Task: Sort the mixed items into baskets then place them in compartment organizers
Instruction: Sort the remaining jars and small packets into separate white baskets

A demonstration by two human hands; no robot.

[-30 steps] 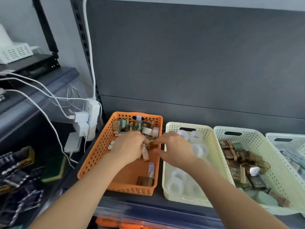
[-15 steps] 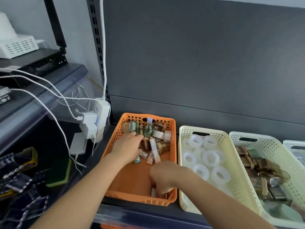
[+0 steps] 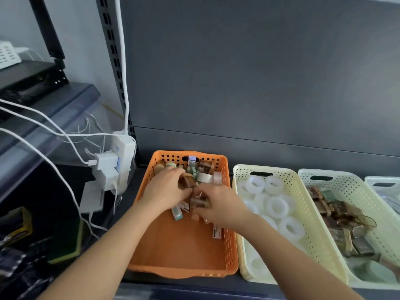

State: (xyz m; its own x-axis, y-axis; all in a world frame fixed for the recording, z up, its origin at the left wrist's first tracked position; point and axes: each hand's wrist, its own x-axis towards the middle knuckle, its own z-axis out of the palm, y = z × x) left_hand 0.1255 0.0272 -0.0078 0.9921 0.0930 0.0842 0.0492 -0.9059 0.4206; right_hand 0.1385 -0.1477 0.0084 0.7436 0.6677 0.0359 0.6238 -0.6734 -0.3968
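Head view looks down on 4 perforated baskets lined up along a dark shelf (image 3: 194, 289). Both hands are inside the orange basket (image 3: 179, 245), the leftmost of the row. The left hand (image 3: 166, 192) curls its fingers and thumb round a brown roll (image 3: 185, 181), held a little above the heap. The right hand (image 3: 220, 205) sits just beside it, the 2 hands almost touching, and pinches a brown block (image 3: 198, 202) between thumb and fingertips.

The mixed items (image 3: 205, 169) are heaped at the far end of the orange basket: small bottles, tubes and a clear tape roll among them. A few tubes poke out from under the hands, and 1 white box (image 3: 217, 232) lies against the right wall.

Next along, the cream basket (image 3: 281, 172) holds white rings (image 3: 277, 207). The pale green basket (image 3: 346, 176) beyond it holds brown and green pieces (image 3: 337, 213). The white basket (image 3: 387, 180) is cut off by the edge, its contents too blurred to tell.

Left of the baskets a white power strip (image 3: 124, 152) hangs by the shelf upright, with chargers plugged in and white cables (image 3: 43, 126) trailing off.
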